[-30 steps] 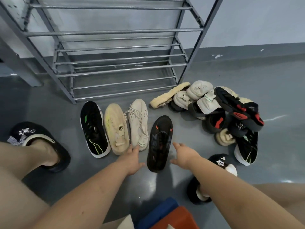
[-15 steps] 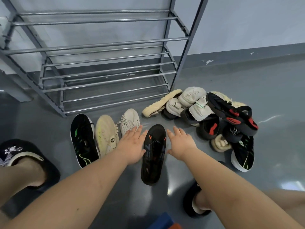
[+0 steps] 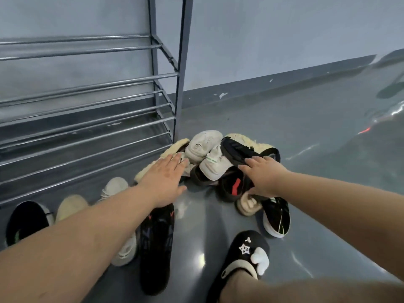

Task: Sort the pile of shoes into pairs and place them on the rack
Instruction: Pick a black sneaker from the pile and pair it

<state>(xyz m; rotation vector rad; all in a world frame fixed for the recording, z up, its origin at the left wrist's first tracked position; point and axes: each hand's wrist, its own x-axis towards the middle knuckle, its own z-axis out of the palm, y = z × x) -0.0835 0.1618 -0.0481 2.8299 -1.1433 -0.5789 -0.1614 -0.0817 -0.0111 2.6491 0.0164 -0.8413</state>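
Fingers of the left hand [image 3: 162, 181] are spread flat, empty, over the shoe pile [image 3: 215, 162] on the floor beside the rack [image 3: 87, 110]; the right hand [image 3: 263, 177] curls onto a black sandal [image 3: 237, 150].

Bare indoor room, utility or storage type; a home entry corner cannot be ruled out. Glossy grey painted floor [image 3: 284, 132], reflective, with glare patches. Pale blue-grey painted wall [image 3: 273, 36] with a darker grey skirting band [image 3: 284, 80], paint chipped in spots. Grey metal tube shoe rack [image 3: 170, 88] stands against the wall. Loose heap of mixed shoes [image 3: 214, 158] on the floor beside it.
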